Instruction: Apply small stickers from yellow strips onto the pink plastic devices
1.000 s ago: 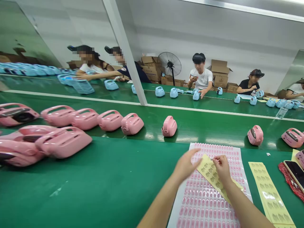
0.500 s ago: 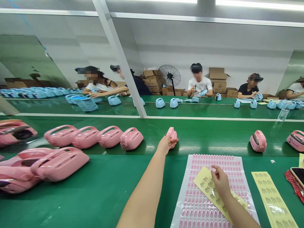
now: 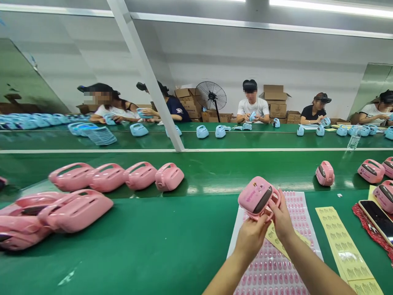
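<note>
A glossy pink plastic case with a loop handle (image 3: pixel 256 196) is held tilted above the bench, its dark window and printed face turned up. My left hand (image 3: pixel 252 237) grips it from below at the handle side. Fingers of my right hand (image 3: pixel 281 217) close on the handle's right end; whether they also pinch something small, I cannot make out. Beneath both hands lies a white sheet of pink oval stickers (image 3: pixel 260 268). A yellow label sheet (image 3: pixel 276 242) rests across it, partly covered by my hands and right forearm.
Several pink cases (image 3: pixel 170 177) stand in a row on the left, with others piled nearer (image 3: pixel 76 211). On the right are another yellow label sheet (image 3: pixel 340 241), a phone (image 3: pixel 376 219) on red material, and more pink cases (image 3: pixel 324 173). Co-workers handle blue cases opposite.
My left hand has brought a pink case from the far strip back over the sticker sheet. My right hand has risen from the yellow sheet to the case's handle.
</note>
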`<action>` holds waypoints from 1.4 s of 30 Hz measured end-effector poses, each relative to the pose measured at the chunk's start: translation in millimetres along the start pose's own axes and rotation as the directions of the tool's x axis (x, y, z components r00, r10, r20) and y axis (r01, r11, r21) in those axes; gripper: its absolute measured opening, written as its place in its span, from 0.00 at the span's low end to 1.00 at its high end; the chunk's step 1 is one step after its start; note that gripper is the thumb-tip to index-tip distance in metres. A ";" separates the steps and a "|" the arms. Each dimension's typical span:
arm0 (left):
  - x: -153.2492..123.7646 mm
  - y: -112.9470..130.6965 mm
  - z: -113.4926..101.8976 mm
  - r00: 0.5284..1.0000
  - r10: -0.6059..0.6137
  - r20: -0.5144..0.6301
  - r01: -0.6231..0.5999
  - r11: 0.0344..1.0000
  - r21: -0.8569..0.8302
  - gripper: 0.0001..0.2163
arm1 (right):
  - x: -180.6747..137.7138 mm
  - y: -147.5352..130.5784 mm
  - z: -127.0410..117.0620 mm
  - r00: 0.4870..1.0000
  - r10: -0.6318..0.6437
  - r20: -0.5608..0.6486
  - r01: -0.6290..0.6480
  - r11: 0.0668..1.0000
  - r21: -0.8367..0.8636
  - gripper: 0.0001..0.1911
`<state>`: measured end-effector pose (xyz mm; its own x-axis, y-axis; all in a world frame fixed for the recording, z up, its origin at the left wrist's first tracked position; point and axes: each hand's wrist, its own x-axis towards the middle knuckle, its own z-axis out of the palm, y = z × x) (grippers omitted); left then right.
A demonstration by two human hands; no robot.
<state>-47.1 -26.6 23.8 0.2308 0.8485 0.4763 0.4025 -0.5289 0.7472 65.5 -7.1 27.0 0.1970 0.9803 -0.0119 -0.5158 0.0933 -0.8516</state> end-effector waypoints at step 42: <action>-12.7 -0.9 24.6 0.746 -0.655 -0.119 0.203 0.394 -0.897 0.34 | -20.3 -31.5 -9.5 0.950 0.085 0.299 0.115 0.798 -0.591 0.08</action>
<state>-28.6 -36.4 5.7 -0.1964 0.9773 -0.0789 -0.5888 -0.0532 0.8065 85.7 -31.6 49.1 -0.1062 0.9917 0.0729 0.1039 0.0840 -0.9910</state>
